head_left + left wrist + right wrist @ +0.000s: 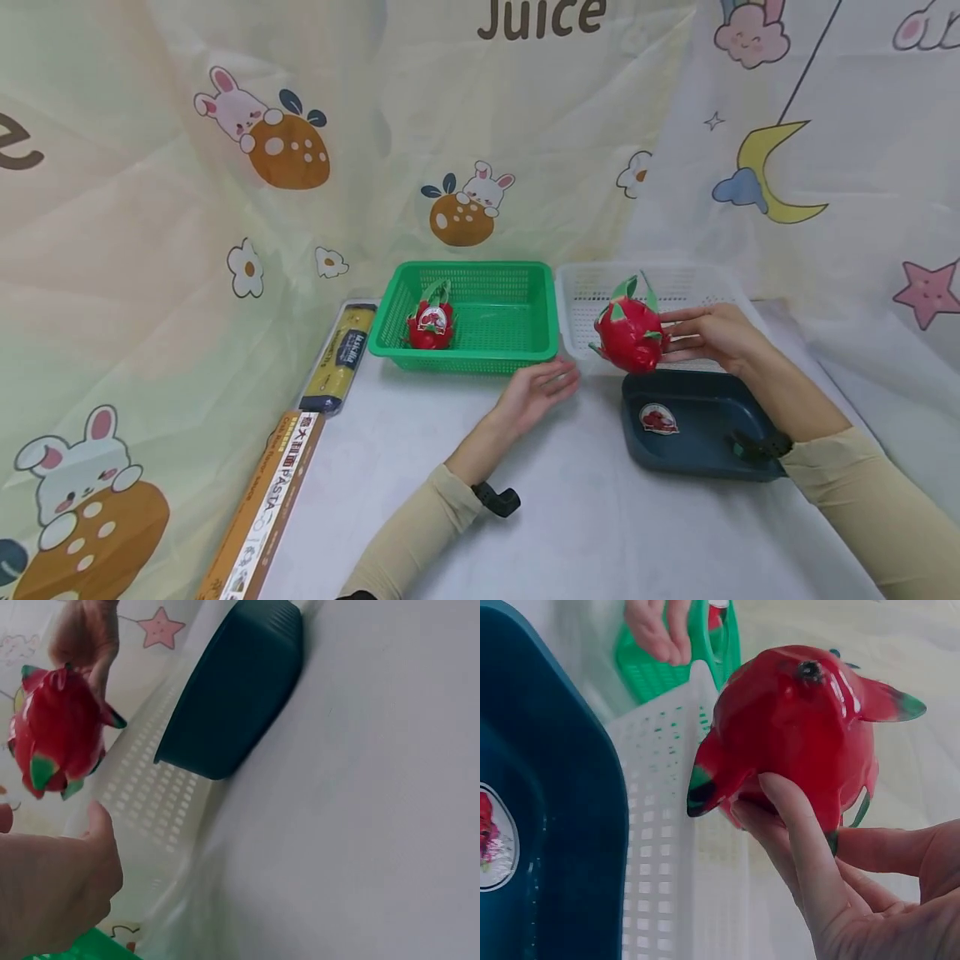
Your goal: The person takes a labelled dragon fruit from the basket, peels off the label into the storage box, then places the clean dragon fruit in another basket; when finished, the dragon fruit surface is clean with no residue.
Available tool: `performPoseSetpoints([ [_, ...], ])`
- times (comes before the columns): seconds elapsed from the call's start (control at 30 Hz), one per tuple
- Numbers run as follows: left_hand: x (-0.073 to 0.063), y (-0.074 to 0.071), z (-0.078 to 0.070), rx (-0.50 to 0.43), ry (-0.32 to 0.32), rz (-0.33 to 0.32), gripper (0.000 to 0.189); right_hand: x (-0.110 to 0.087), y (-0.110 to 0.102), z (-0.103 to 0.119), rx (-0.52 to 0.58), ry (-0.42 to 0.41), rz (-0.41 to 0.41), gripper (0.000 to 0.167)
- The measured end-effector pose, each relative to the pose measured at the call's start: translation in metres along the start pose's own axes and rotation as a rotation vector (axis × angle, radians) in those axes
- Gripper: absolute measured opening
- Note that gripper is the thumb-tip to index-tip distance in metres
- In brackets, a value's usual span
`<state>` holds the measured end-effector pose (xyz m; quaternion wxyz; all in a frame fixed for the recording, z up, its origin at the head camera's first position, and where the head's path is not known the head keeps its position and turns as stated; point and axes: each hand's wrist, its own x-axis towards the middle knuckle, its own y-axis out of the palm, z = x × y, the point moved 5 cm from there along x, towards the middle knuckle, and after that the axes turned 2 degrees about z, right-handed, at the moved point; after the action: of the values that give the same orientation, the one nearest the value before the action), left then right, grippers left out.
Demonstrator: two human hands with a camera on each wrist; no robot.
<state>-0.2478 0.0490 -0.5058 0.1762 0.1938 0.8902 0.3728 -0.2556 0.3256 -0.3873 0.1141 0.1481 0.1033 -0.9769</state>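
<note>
My right hand [708,337] holds a red dragon fruit [632,335] with green-tipped scales, in the air in front of the white basket [686,287]. In the right wrist view, the fingers [802,847] and thumb grip the fruit by its side and scales. My left hand [536,396] holds nothing; its fingers are loosely extended near the front right corner of the green basket [465,358]. A second dragon fruit [431,325], bearing an oval label, sits in the left part of that basket. Below the right hand is a dark blue tray [637,454] with an oval dragon fruit sticker [658,419] inside.
To the left lie a yellow pasta pack [339,358] and a long orange-brown pasta box [262,508]. Behind the baskets hangs a printed cloth [585,117] with rabbits. White cloth [570,517] covers the table.
</note>
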Motion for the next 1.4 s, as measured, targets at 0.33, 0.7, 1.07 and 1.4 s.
performPoseSetpoints([
  [0.33,0.008,0.01,0.009,-0.1,0.014,-0.023,0.045,0.023,0.0,0.012,-0.038,-0.005,-0.035,0.056],
  [0.7,0.019,0.013,0.015,-0.25,0.06,-0.074,0.045,0.056,0.003,0.006,-0.01,0.023,-0.079,0.054],
  [1.07,0.028,0.017,0.025,-0.459,0.144,-0.191,0.04,0.084,0.014,-0.002,-0.085,0.057,-0.091,0.049],
  [1.4,0.026,0.02,0.025,-0.484,0.177,-0.216,0.031,0.099,0.021,-0.004,-0.193,0.063,-0.053,0.047],
])
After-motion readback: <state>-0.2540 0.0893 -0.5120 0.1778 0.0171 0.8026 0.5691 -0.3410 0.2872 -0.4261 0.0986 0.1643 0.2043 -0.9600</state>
